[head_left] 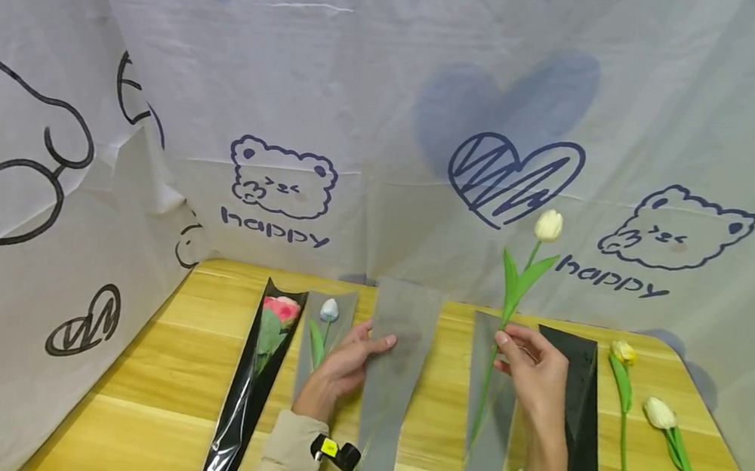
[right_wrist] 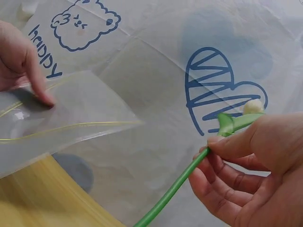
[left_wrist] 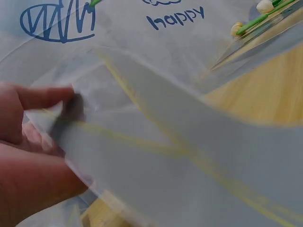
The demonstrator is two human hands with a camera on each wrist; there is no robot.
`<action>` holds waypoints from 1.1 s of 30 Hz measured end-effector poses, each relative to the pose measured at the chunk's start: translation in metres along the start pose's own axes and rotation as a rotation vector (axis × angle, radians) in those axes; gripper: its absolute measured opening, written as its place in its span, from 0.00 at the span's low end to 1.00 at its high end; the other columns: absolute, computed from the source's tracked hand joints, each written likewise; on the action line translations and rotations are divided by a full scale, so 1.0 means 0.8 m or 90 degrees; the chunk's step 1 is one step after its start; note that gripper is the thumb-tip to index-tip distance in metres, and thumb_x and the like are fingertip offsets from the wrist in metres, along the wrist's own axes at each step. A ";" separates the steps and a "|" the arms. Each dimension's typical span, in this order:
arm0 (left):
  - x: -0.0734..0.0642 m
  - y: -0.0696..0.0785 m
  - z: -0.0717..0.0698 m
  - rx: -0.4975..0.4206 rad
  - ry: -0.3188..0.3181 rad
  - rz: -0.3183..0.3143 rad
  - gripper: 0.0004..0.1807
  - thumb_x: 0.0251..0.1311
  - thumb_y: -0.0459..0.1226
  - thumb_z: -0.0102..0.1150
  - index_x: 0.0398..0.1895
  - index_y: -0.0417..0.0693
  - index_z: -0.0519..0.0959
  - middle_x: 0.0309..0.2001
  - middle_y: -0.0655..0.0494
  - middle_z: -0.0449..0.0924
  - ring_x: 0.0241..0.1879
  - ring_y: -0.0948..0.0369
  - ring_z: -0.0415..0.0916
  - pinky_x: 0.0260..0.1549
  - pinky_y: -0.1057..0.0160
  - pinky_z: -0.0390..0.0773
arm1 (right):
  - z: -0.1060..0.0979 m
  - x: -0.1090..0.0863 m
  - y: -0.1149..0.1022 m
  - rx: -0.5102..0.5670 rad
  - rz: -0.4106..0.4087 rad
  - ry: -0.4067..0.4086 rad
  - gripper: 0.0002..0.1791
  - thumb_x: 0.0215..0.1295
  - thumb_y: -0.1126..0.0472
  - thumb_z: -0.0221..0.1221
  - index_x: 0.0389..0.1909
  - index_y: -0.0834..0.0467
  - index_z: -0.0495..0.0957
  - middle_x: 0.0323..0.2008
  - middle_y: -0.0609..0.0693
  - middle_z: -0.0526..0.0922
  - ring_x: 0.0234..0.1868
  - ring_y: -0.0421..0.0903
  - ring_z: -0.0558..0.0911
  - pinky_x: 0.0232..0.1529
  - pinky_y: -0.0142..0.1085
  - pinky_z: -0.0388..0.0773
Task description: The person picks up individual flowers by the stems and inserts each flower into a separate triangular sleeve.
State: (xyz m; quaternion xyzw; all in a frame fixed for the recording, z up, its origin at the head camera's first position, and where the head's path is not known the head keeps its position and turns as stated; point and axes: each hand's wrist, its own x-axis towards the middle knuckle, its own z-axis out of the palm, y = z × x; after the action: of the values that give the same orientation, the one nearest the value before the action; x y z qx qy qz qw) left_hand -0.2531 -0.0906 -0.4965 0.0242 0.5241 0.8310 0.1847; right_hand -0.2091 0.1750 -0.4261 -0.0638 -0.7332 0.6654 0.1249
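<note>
In my right hand (head_left: 539, 372) I hold a white artificial tulip (head_left: 548, 226) upright, its green stem (right_wrist: 173, 188) pinched between thumb and fingers. The bloom is above the hand and the stem hangs down past it. My left hand (head_left: 348, 355) grips a translucent grey flower sleeve (head_left: 401, 344) by its left edge, thumb in front. Yellow lines run along this sleeve (left_wrist: 142, 156) in the left wrist view, and its upper end stands lifted. The tulip is to the right of the sleeve, apart from it.
Left of my left hand lie a black sleeve (head_left: 241, 412) with a pink flower (head_left: 283, 308) and a grey sleeve with a pale blue tulip (head_left: 329, 310). Rightward are another grey sleeve (head_left: 491, 428), a black sleeve (head_left: 577, 391), a yellow tulip (head_left: 624, 353) and another white tulip (head_left: 661, 413).
</note>
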 end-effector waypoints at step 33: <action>-0.013 0.015 0.033 0.419 -0.019 0.181 0.15 0.66 0.30 0.67 0.53 0.29 0.82 0.43 0.39 0.85 0.38 0.64 0.81 0.38 0.66 0.80 | -0.005 -0.011 -0.036 0.438 -0.237 0.152 0.15 0.61 0.76 0.68 0.45 0.80 0.76 0.35 0.61 0.84 0.37 0.49 0.88 0.38 0.38 0.85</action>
State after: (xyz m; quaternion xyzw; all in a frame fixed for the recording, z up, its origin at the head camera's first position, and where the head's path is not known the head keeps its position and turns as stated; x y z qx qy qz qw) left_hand -0.2405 -0.0756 -0.4726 0.1674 0.7524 0.6344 0.0575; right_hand -0.1976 0.1734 -0.3977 0.0388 -0.4473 0.8257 0.3416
